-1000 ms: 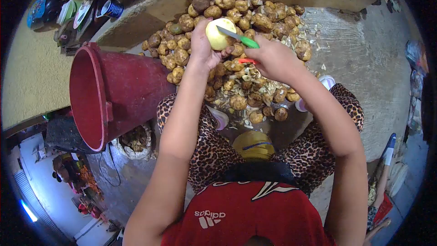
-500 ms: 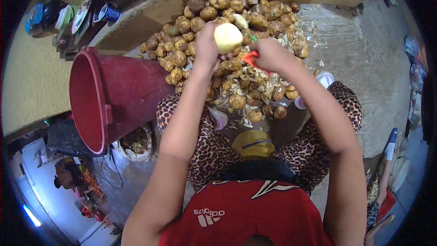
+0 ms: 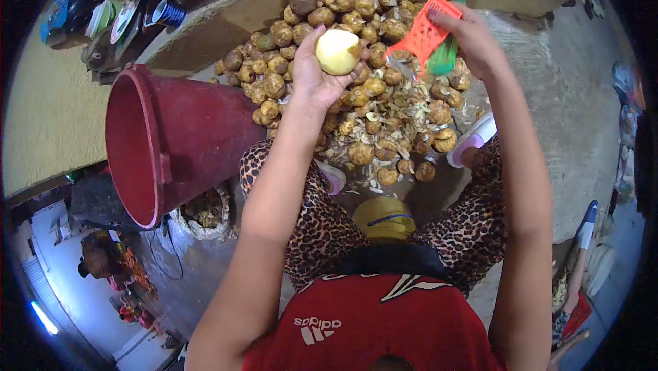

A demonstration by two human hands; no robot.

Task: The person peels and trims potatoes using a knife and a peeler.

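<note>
Slipping could be expected of the pale potato (image 3: pixel 338 52), since its bared surface may be slick and it is only loosely cupped in the left hand (image 3: pixel 315 81); it could then be dropped onto the heap of brown potatoes (image 3: pixel 274 85) below. A cut could also be caused if a sharp edge is hidden in the blur around the green piece (image 3: pixel 442 61) by the right hand (image 3: pixel 475 38). The left palm is turned up, its fingers curled partway around the potato. The right fingers are closed on an orange tool (image 3: pixel 426 38) with holes in it; how the green piece is gripped cannot be told. The hands are held well apart.
</note>
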